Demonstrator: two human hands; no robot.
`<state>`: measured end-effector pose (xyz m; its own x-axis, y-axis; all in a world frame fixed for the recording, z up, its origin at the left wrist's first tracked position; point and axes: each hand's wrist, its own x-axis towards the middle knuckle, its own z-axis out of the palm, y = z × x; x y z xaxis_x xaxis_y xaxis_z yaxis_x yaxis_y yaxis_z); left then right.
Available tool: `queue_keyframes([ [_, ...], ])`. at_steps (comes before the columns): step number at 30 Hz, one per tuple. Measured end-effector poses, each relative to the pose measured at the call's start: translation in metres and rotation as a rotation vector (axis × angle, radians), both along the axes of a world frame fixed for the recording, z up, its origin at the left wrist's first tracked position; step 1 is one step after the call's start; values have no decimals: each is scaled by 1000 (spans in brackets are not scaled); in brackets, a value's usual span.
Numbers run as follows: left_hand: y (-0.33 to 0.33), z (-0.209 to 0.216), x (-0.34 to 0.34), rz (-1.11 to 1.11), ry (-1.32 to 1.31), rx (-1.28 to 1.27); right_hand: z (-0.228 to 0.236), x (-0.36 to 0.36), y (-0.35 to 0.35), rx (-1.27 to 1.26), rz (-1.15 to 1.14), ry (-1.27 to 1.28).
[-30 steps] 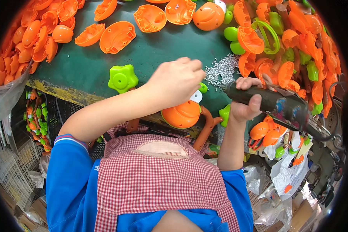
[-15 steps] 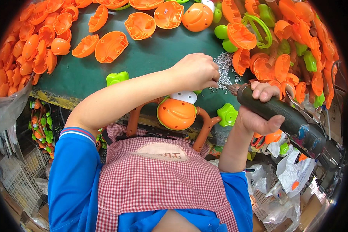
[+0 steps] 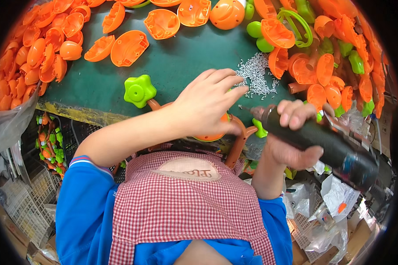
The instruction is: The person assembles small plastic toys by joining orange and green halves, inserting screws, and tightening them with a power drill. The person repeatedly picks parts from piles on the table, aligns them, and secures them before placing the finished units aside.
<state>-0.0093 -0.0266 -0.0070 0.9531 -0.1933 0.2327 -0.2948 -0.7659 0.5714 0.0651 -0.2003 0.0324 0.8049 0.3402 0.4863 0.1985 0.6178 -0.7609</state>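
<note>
My right hand (image 3: 294, 132) is wrapped round a black electric screwdriver (image 3: 323, 148). Its tip points left, with what looks like a small screw at its end. My left hand (image 3: 210, 101) has its fingers apart and hangs over an orange toy piece (image 3: 210, 136) at the table's near edge, hiding most of it; whether it touches the piece I cannot tell. A brown curved arm (image 3: 239, 143) of the toy shows beside my left thumb. At the toy's left end is a green star-shaped knob (image 3: 139, 90). Loose small screws (image 3: 256, 75) lie in a pile just beyond my left fingertips.
Orange shell halves (image 3: 129, 47) lie across the back of the green table (image 3: 97, 84). Heaps of orange parts (image 3: 35, 55) stand at the left, and more orange (image 3: 325, 68) and green pieces (image 3: 356, 62) at the right. Plastic bags (image 3: 327, 234) are below right.
My left hand has opened from a pinch at the screws and come back over the toy. The screwdriver has shifted slightly left and down. The toy has tilted, with its face now covered.
</note>
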Motion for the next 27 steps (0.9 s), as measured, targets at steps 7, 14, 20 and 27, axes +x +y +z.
queue_keyframes([
  [7,-3,-13,-34,60,91,-118,10,-37,-3,-146,87,-6],
  [14,-6,-12,-35,76,83,-110,-10,-32,4,-190,252,-26],
  [20,-15,-11,-35,106,89,-91,-25,-16,3,-105,416,-42],
  [27,-14,-10,-39,94,90,-85,-17,-9,2,-118,492,176],
])
